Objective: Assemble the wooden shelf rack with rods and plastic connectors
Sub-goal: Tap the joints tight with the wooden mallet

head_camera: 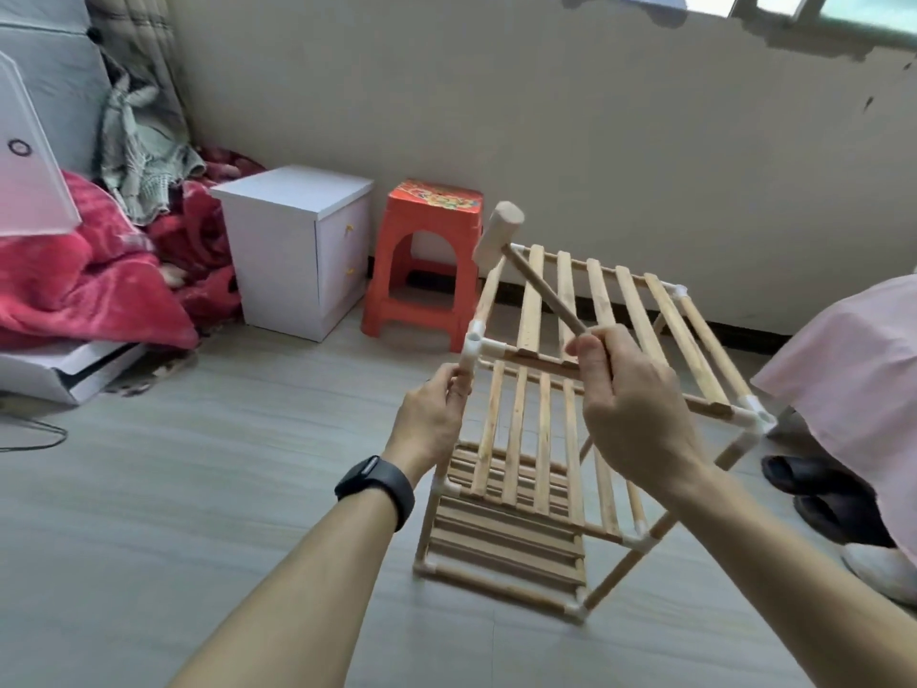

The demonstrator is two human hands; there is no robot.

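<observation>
**Mallet raised over the rack's top tier**

The right hand (630,404), in the middle of the frame, is closed round the end of the handle of a wooden mallet (538,285). The handle slants up and to the left. The pale cylindrical head sits above the far left corner of the top tier, and whether it touches the frame cannot be told.

The left hand (431,419), lower and to the left, grips the front-left post (427,528) of the wooden shelf rack (543,429) just below a white plastic connector (479,342) at the near left top corner. A dark wristband (377,481) circles that wrist.

The rack stands on the grey floor (198,464), centre to lower right of the frame. It has three slatted tiers joined by round rods, with white connectors at the corners.

Behind it, along the wall in the upper middle, stand an orange plastic stool (426,260) and, to its left, a small white cabinet (297,245). A red blanket (89,275) is heaped at the left edge. At the right edge hangs pink cloth (853,369), with dark slippers (814,489) on the floor beneath it.
</observation>
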